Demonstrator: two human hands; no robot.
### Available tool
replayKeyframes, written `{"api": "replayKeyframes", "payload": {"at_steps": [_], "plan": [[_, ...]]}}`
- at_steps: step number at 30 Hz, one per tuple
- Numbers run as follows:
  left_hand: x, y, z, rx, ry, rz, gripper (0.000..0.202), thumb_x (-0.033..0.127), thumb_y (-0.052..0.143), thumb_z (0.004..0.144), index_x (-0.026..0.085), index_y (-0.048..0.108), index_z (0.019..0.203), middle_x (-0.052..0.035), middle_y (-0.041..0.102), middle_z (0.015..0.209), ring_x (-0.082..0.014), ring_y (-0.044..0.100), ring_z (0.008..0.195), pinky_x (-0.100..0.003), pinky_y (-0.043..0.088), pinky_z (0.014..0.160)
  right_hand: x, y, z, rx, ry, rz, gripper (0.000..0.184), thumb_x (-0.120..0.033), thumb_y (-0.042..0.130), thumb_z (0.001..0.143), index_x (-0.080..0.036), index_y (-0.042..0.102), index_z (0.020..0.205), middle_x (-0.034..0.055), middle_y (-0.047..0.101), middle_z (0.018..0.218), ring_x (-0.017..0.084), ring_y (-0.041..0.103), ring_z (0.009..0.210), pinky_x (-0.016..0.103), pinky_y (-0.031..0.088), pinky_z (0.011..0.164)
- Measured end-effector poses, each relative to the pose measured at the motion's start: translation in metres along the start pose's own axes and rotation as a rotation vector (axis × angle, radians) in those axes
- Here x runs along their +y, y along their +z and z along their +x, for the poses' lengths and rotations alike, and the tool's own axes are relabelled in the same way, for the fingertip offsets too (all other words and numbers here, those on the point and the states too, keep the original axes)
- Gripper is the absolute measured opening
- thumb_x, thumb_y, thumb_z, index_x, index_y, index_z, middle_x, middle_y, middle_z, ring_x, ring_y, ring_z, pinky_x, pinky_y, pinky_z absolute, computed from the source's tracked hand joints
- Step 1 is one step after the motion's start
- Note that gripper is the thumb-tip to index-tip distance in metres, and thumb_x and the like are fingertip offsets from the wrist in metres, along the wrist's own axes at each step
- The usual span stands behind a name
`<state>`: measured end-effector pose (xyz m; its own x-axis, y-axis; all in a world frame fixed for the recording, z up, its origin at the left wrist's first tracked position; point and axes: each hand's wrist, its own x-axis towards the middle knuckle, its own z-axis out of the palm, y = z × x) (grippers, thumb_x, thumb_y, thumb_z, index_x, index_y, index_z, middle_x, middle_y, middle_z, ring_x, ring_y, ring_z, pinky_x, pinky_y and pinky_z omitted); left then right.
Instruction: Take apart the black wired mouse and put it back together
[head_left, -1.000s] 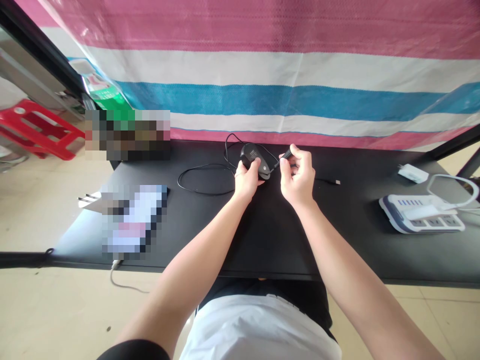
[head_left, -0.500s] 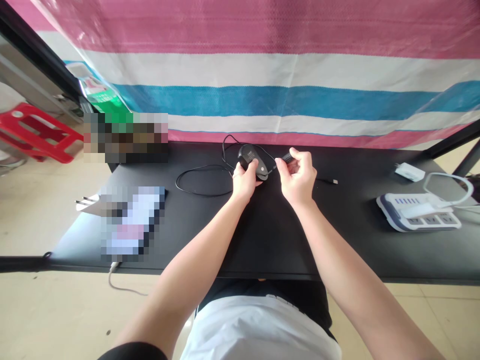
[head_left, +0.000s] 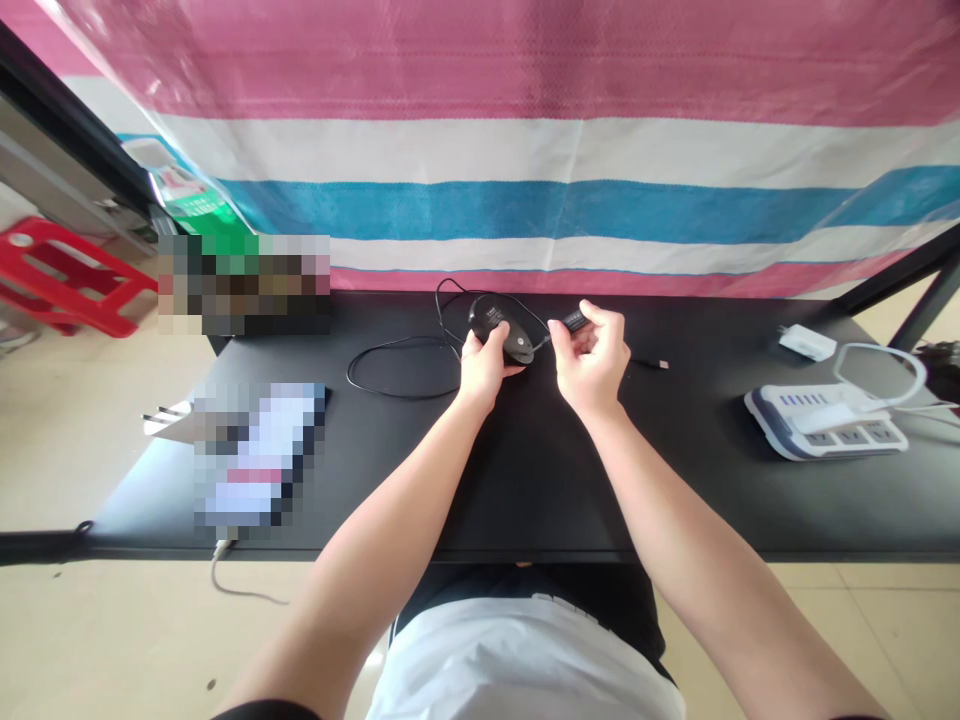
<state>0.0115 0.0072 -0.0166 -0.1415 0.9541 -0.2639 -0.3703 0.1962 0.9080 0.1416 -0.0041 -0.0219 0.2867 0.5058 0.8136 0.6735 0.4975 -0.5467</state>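
My left hand [head_left: 482, 372] is closed around a black computer mouse [head_left: 513, 342], with the thumb across its printed face. A thin black cable [head_left: 397, 397] lies in loops on the table to its left and behind it. My right hand [head_left: 594, 355] is closed just right of the mouse, pinching a small black piece with fine print [head_left: 574, 321]. A short stretch of cord runs between the mouse and this hand; how it joins the piece is hidden by the fingers. A USB plug [head_left: 660, 365] lies on the table beyond my right hand.
The black table [head_left: 540, 480] carries a white power strip [head_left: 825, 422] and a white charger [head_left: 807, 343] at right. A blurred phone [head_left: 262, 450] with a cable lies at left. A green-labelled bottle [head_left: 202, 215] stands behind it. A striped sheet [head_left: 525, 210] hangs at the back.
The view has shifted slightly. Both hands keep their grip on the mouse and the small black piece, with almost no movement between them.
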Motion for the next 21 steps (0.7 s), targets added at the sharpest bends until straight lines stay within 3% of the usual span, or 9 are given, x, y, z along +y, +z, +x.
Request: {"api": "replayKeyframes", "payload": {"at_steps": [5, 11, 15, 21], "plan": [[0.004, 0.0, -0.002, -0.043, -0.007, -0.093, 0.025, 0.031, 0.065, 0.07, 0.02, 0.057, 0.09, -0.0021, 0.066, 0.078, -0.0183, 0.066, 0.069, -0.038, 0.061, 0.065, 0.005, -0.005, 0.008, 0.115, 0.053, 0.061, 0.039, -0.055, 0.06, 0.09, -0.021, 0.053, 0.108, -0.0024, 0.054, 0.069, 0.012, 0.056, 0.053, 0.03, 0.052, 0.05], [0.006, -0.002, -0.001, -0.115, -0.05, -0.243, 0.025, 0.028, 0.06, 0.065, 0.018, 0.053, 0.086, -0.0004, 0.064, 0.075, -0.0162, 0.065, 0.066, -0.033, 0.058, 0.064, 0.035, -0.007, 0.017, 0.204, 0.127, 0.187, 0.041, -0.054, 0.061, 0.09, -0.021, 0.05, 0.114, -0.0047, 0.051, 0.068, 0.013, 0.058, 0.05, 0.03, 0.052, 0.048], [0.007, -0.004, -0.002, -0.153, -0.071, -0.263, 0.024, 0.03, 0.056, 0.066, 0.018, 0.056, 0.086, -0.0025, 0.066, 0.08, -0.0197, 0.069, 0.073, -0.035, 0.057, 0.067, 0.048, -0.006, 0.016, 0.183, 0.178, 0.193, 0.042, -0.052, 0.062, 0.09, -0.021, 0.05, 0.116, -0.0047, 0.053, 0.069, 0.014, 0.06, 0.053, 0.032, 0.055, 0.053], [0.009, -0.005, -0.003, -0.21, -0.096, -0.293, 0.023, 0.032, 0.055, 0.067, 0.017, 0.06, 0.083, -0.0045, 0.068, 0.081, -0.0228, 0.071, 0.079, -0.039, 0.059, 0.073, 0.045, -0.005, 0.014, 0.071, 0.202, 0.235, 0.043, -0.053, 0.06, 0.091, -0.022, 0.048, 0.117, -0.0032, 0.055, 0.072, 0.015, 0.061, 0.054, 0.033, 0.055, 0.055]]}}
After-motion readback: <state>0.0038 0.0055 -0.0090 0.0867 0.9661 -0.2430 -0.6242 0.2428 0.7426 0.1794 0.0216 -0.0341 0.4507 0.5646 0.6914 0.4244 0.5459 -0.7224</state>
